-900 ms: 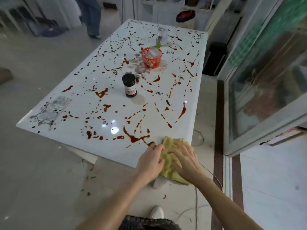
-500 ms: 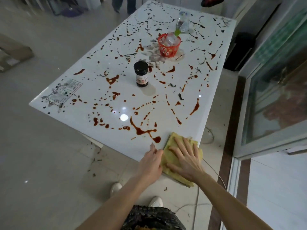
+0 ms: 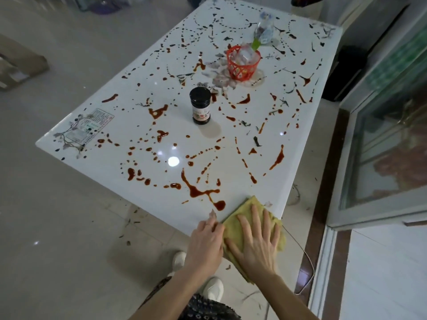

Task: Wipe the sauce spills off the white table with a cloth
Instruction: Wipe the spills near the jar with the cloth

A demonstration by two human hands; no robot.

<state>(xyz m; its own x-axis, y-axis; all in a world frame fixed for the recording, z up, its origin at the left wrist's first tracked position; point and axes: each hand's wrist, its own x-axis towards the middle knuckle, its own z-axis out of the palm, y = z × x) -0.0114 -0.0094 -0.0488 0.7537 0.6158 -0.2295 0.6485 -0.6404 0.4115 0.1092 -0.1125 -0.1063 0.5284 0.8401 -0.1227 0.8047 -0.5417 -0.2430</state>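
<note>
Barely started: right hand flat on the cloth, left hand relaxed beside; tabletop covered in sauce spills.

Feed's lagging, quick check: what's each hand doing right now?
Left hand: open, fingers fairly straight, touching the cloth's left edge.
Right hand: open, pressed flat on the cloth.

Worn items, head view. The left hand and right hand are bare, as are the forearms down to the lower frame edge. A small pale mark on one left-hand finger may be a ring, but it is too small to confirm. The garment at the bottom edge is dark fabric with a fine light dotted print. The shoes are white with rounded toes, and both are visible.
</note>
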